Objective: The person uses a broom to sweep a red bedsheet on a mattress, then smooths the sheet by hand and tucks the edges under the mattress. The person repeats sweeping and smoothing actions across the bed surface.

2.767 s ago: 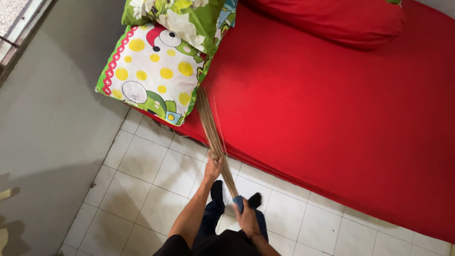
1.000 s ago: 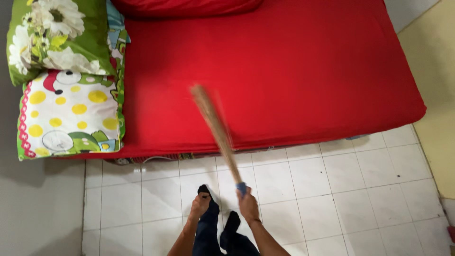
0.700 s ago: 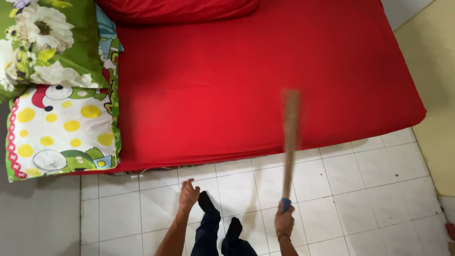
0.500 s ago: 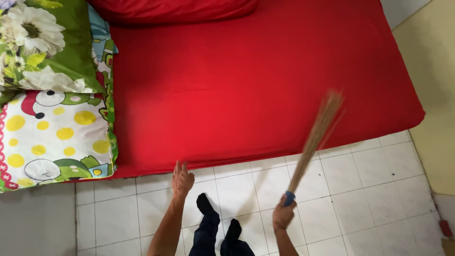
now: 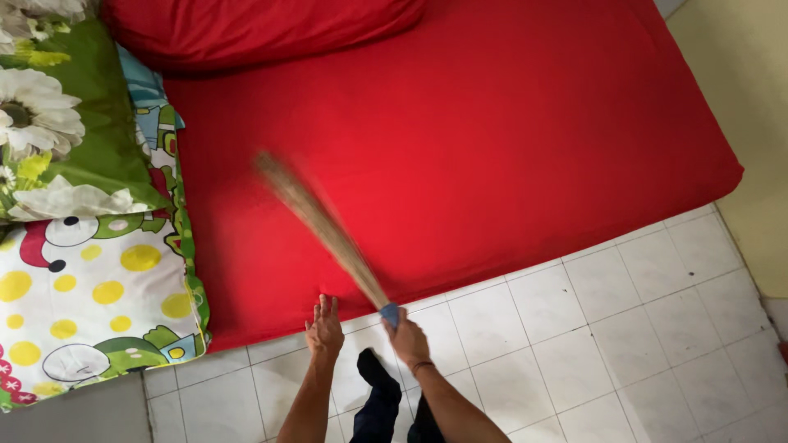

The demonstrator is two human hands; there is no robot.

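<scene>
Bright even light, motion-blurred broom (image 5: 316,220)

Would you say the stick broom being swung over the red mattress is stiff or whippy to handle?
Probably whippy: the stick broom is a thin bundle of fibres, blurred above the mattress. Likely light, since the right hand alone grips its blue end. Its loose tip may splay on contact.

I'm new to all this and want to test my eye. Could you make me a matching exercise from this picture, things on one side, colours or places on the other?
Things:
1. stick broom
2. mattress sheet
3. top pillow
4. left hand

Descriptions:
a. plain red
b. green with white flowers
c. empty, fingers spread at the mattress edge
d. held by its blue handle end in the right hand

Pairs: 1-d, 2-a, 3-b, 4-c
</scene>
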